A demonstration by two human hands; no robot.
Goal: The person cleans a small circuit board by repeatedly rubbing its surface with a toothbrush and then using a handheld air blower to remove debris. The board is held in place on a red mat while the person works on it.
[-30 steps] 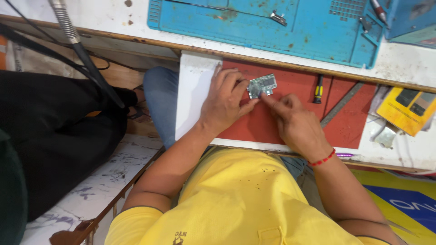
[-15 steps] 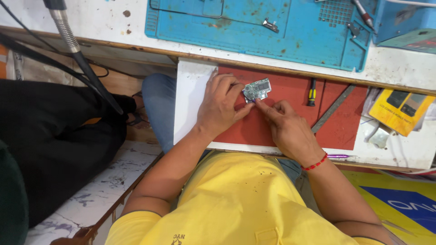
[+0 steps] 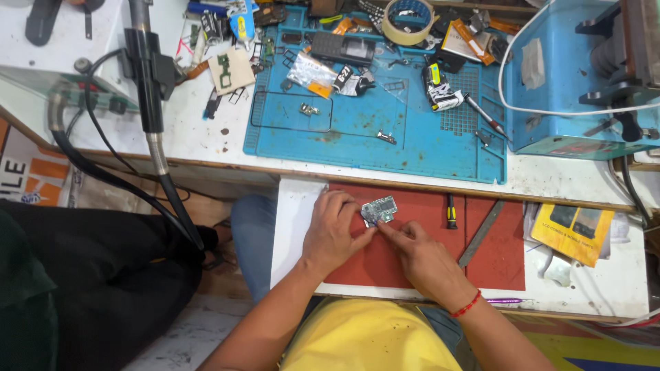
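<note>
A small green circuit board lies on a red mat in a pulled-out drawer. My left hand rests flat on the mat and pinches the board's lower left edge between thumb and forefinger. My right hand, with a red thread at the wrist, is curled just below the board, its fingertips touching the board's lower edge. Whether a tool sits in the right hand cannot be made out.
A small screwdriver and a metal ruler lie on the mat to the right. A yellow booklet lies further right. Above is a blue work mat with parts, a tape roll, and a blue machine. A dark hose hangs at left.
The view has tilted up, so more of the workbench shows. Both hands stay on the circuit board in about the same pose.
</note>
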